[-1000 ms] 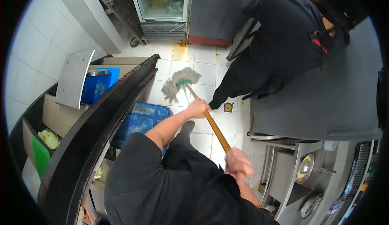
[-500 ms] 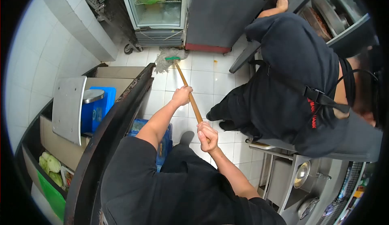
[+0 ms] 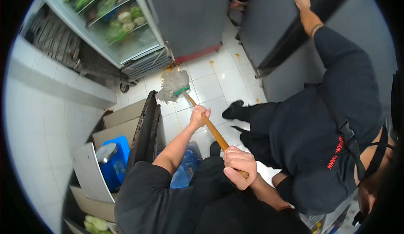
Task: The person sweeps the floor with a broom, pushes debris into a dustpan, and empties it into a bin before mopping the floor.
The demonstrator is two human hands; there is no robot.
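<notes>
A mop with a wooden handle, a green clamp and a grey string head slants away from me across the floor. My left hand is closed around the middle of its handle. Nearer my body, my right hand grips the handle close to its end. The string mop head rests on white floor tiles, in front of the glass-door fridge and beside the end of a dark counter.
A co-worker in black stands at my right, one hand against a grey door. A glass-door fridge holds vegetables. At left are a dark-edged counter, a blue bin and a blue crate. A caster wheel stands near the fridge.
My view has turned. Both hands have drawn the mop back toward me, and its head sits nearer the counter end. The co-worker's grey door, previously open on shelves, now appears closed.
</notes>
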